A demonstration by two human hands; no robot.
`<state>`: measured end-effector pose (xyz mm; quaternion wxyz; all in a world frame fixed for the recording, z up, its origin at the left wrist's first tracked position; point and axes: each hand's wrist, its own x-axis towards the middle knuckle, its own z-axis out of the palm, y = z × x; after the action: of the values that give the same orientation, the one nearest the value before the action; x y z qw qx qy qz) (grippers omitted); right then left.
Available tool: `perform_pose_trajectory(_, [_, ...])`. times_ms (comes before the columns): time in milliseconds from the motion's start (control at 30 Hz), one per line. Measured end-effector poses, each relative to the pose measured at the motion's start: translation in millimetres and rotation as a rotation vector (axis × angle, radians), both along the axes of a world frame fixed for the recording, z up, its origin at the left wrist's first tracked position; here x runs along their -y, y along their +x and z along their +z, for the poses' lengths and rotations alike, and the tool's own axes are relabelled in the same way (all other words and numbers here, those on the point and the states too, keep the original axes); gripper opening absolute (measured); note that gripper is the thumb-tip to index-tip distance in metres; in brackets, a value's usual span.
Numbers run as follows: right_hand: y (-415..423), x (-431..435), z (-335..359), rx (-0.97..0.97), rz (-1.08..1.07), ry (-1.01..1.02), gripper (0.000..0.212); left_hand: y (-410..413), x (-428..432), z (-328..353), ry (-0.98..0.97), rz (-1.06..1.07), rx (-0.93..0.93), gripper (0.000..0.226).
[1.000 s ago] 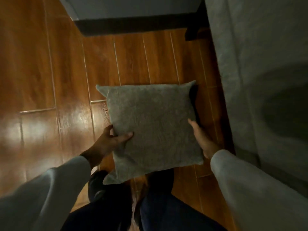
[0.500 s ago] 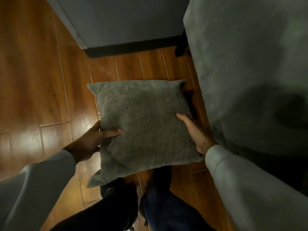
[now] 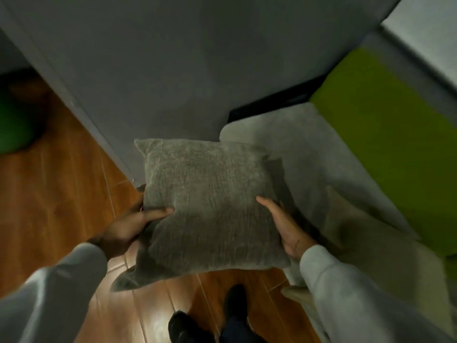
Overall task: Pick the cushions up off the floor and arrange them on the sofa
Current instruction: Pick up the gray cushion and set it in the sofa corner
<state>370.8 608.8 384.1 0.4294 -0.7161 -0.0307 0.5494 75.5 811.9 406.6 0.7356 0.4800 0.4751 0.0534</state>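
Two hands hold a grey cushion (image 3: 210, 206) in the middle of the frame. The left hand (image 3: 128, 225) grips its left edge, thumb on top and the other fingers hidden under it. The right hand (image 3: 288, 226) presses flat against its right edge, fingers straight. The cushion is up in the air, off the floor, and its top faces the camera. Both arms wear pale sleeves (image 3: 346, 293).

Under the cushion is a shiny brown wood floor (image 3: 49, 206), in the left and bottom of the frame. Two dark shoes (image 3: 233, 303) stand on it at the bottom middle.

Right of the cushion is the sofa (image 3: 309, 149), pale grey and soft, and the cushion's right side hangs over the sofa's edge. A bright green piece (image 3: 383, 144) lies on the sofa in the upper right. It is too blurry to tell what it is.

A grey wall (image 3: 173, 58) fills the top of the frame. Something dark green (image 3: 12, 127) sits on the floor at the far left, blurry too.
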Motion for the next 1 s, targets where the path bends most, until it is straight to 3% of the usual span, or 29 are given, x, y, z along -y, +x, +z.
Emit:
perform_pose_trajectory(233, [28,44,115,0.036,-0.229,0.162,0.101,38,8,119,0.088,-0.072,0.186,0.064])
perform_pose_trajectory(400, [54,63,165,0.103,-0.354,0.314,0.093,84,1,156,0.103,-0.182,0.240,0.076])
perform_pose_trajectory(567, [81,83,188,0.047,-0.409,0.407,0.068,136,-2,167,0.088,-0.296,0.272,0.081])
perform_pose_trajectory(733, [132,108,196,0.099,-0.523,0.417,0.095,213,2,185,0.167,-0.360,0.281,0.093])
perform_pose_trajectory(933, [180,130,220,0.144,-0.524,0.520,0.075,300,7,202,0.185,-0.330,0.272,0.087])
perform_pose_trajectory(1000, [190,139,227,0.167,-0.548,0.487,0.083,325,7,213,0.138,-0.306,0.296,0.087])
